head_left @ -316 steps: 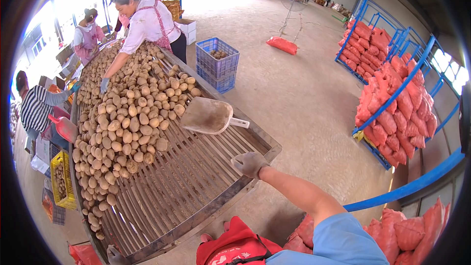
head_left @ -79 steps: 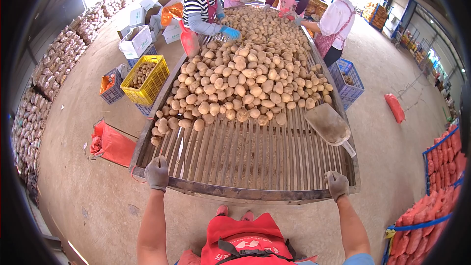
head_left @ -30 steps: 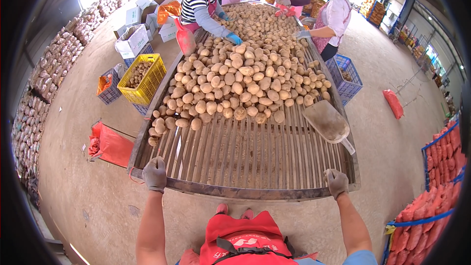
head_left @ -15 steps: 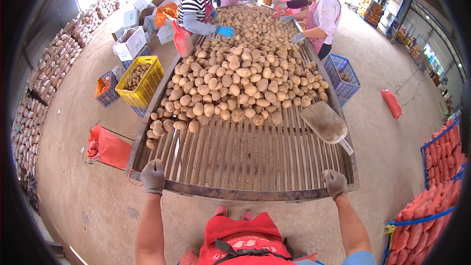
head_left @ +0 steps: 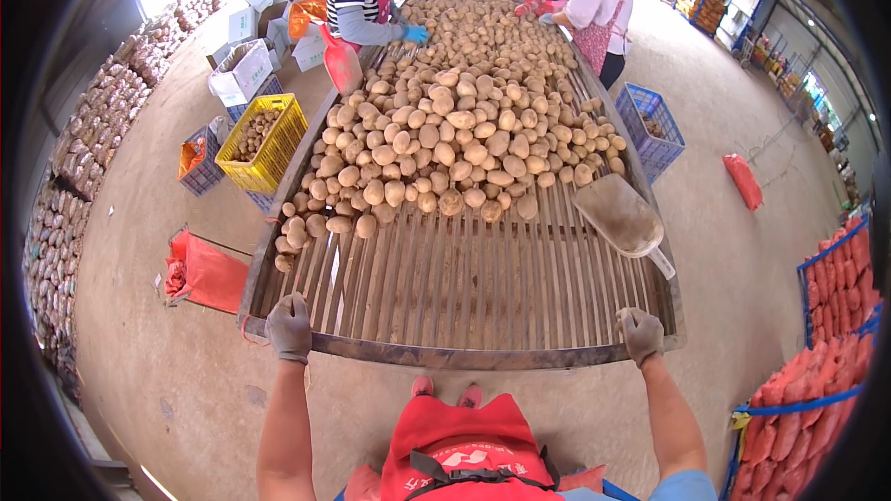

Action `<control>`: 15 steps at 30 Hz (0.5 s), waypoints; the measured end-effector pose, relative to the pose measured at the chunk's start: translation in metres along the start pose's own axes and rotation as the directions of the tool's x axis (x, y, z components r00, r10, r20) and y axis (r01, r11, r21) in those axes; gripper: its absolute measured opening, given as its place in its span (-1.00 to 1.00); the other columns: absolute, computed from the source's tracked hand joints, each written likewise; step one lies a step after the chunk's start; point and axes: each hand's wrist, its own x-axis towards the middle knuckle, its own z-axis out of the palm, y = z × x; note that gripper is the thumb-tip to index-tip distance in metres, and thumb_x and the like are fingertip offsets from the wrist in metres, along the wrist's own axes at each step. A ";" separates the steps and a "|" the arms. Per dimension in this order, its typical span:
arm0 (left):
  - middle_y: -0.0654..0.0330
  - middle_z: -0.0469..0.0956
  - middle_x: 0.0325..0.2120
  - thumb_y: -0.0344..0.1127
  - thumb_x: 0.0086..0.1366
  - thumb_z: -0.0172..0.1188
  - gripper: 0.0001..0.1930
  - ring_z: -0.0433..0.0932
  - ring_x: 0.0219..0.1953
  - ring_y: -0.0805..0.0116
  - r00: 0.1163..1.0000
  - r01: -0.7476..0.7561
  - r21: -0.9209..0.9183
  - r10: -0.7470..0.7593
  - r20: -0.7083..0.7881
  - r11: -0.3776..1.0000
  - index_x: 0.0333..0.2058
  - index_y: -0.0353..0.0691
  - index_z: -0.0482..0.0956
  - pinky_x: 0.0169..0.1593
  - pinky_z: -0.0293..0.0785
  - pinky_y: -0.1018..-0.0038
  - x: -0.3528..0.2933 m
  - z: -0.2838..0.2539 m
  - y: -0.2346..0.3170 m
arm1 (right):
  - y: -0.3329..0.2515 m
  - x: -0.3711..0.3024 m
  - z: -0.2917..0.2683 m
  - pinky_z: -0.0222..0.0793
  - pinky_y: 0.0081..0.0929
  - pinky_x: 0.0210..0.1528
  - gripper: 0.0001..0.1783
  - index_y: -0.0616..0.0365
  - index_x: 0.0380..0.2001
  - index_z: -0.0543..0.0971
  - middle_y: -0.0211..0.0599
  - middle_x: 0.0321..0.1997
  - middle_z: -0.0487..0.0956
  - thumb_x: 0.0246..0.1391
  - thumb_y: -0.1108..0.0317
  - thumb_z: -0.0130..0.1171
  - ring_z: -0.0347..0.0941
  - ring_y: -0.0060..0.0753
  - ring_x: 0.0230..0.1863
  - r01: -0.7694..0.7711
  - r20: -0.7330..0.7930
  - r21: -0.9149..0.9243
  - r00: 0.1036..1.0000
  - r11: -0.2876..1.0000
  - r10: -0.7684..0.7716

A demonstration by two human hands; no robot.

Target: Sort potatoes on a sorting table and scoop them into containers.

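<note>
A slatted metal sorting table (head_left: pixel 483 355) spans the middle, with a big heap of potatoes (head_left: pixel 455 130) over its far and middle part. My left hand (head_left: pixel 290 327), in a grey glove, is closed on the rim at the near left corner. At the near right corner, my right hand (head_left: pixel 640 335), gloved alike, has its fingers curled over the front edge. Bare slats lie between my hands and the heap. A metal scoop (head_left: pixel 620 215) rests on the slats by the right side rail, handle toward me, beyond my right hand.
Several people in aprons (head_left: pixel 599 5) stand along the table's far part. A red scoop (head_left: pixel 342 63) leans at the left rail. Yellow (head_left: pixel 288 137) and blue crates (head_left: pixel 652 125) flank the table. A red bag on a frame (head_left: pixel 215 274) stands left; filled red sacks (head_left: pixel 798 408) are stacked right.
My hands keep their grip on the table while the view shifts slightly. The person at left has drawn a blue-gloved hand back; the one at right has moved farther up the table.
</note>
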 end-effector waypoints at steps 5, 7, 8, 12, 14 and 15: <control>-0.09 0.71 -0.42 -0.06 0.55 0.10 -0.58 0.70 -0.32 -0.20 0.995 -0.071 -0.044 0.067 -0.077 0.996 -0.36 -0.21 0.76 -0.21 0.53 -0.01 -0.002 0.001 -0.003 | 0.003 -0.001 0.001 0.64 -0.24 -0.09 -0.58 0.12 -0.22 0.84 -0.20 -0.40 0.80 0.46 0.13 0.07 0.80 -0.15 -0.25 -0.014 -0.011 -0.014 1.000 1.000 0.014; -0.07 0.71 -0.43 -0.05 0.56 0.11 -0.58 0.70 -0.33 -0.18 1.000 0.005 -0.041 -0.006 -0.007 0.999 -0.37 -0.20 0.76 -0.22 0.53 0.01 0.000 -0.002 -0.001 | -0.001 0.000 0.000 0.64 -0.22 -0.11 -0.59 0.11 -0.23 0.84 -0.19 -0.39 0.80 0.47 0.14 0.09 0.79 -0.12 -0.28 0.011 -0.036 -0.018 0.999 1.000 -0.012; -0.07 0.71 -0.43 -0.05 0.56 0.11 -0.58 0.70 -0.33 -0.18 1.000 0.001 -0.044 -0.001 -0.009 0.999 -0.37 -0.20 0.76 -0.22 0.53 0.01 -0.001 0.000 -0.003 | -0.002 -0.001 0.000 0.64 -0.22 -0.11 -0.59 0.11 -0.23 0.84 -0.19 -0.39 0.80 0.47 0.14 0.09 0.79 -0.12 -0.28 0.011 -0.042 -0.017 0.999 1.000 -0.012; -0.06 0.68 -0.47 -0.13 0.53 0.15 -0.64 0.70 -0.41 -0.02 1.000 -0.012 -0.045 0.011 -0.030 0.999 -0.34 -0.26 0.76 -0.26 0.53 0.16 -0.005 0.001 -0.007 | -0.007 -0.002 -0.003 0.63 -0.21 -0.12 -0.59 0.11 -0.21 0.83 -0.16 -0.36 0.80 0.47 0.10 0.11 0.79 -0.09 -0.26 -0.007 -0.015 0.024 1.000 1.000 0.007; -0.10 0.70 -0.44 -0.05 0.55 0.13 -0.59 0.70 -0.34 -0.18 1.000 -0.005 -0.068 0.004 -0.022 0.998 -0.37 -0.21 0.76 -0.23 0.52 -0.01 -0.004 -0.001 -0.003 | -0.003 -0.004 -0.005 0.63 -0.18 -0.10 -0.59 0.09 -0.21 0.83 -0.15 -0.32 0.81 0.47 0.07 0.12 0.79 -0.04 -0.21 -0.046 0.012 0.045 0.999 0.998 0.046; -0.10 0.71 -0.42 -0.06 0.53 0.14 -0.60 0.71 -0.32 -0.19 0.999 -0.023 -0.045 0.021 -0.034 0.999 -0.36 -0.21 0.76 -0.21 0.53 -0.02 -0.003 0.001 -0.003 | 0.003 -0.001 -0.003 0.63 -0.19 -0.10 -0.59 0.09 -0.21 0.83 -0.16 -0.34 0.80 0.47 0.07 0.12 0.79 -0.05 -0.22 -0.030 -0.005 0.034 1.000 0.999 0.030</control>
